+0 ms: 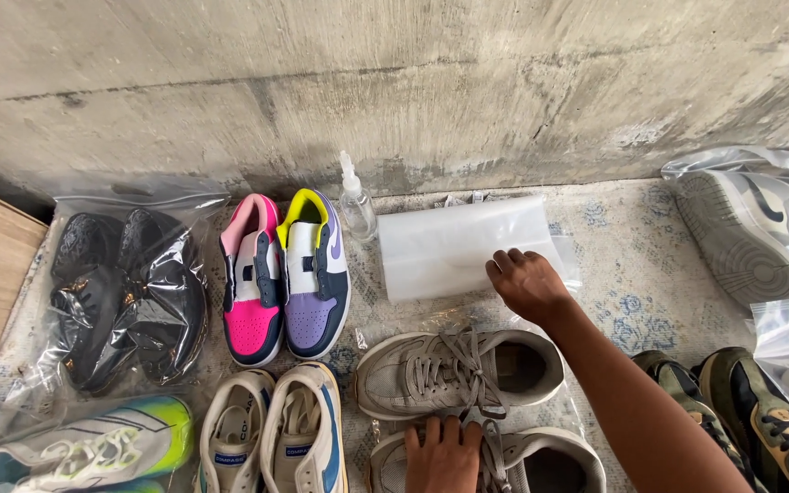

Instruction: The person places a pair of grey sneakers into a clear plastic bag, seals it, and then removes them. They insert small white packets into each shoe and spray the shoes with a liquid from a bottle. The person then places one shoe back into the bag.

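My right hand (527,283) reaches forward and rests palm-down on the right end of a stack of clear plastic bags (454,245) lying flat by the wall. Nothing is gripped that I can see. My left hand (443,454) lies on the toe of the nearer grey sneaker (541,461), fingers curled over its laces. The other grey sneaker (454,370) lies just beyond it, toe to the left. Both grey sneakers rest on a clear bag on the patterned rug (627,274).
A small spray bottle (356,205) stands by the concrete wall (394,82). A pink-and-purple sneaker pair (283,278), bagged black shoes (130,292), white-blue sneakers (276,434), a bagged green sneaker (93,447), camouflage shoes (760,420) and a bagged grey shoe (751,233) surround the hands.
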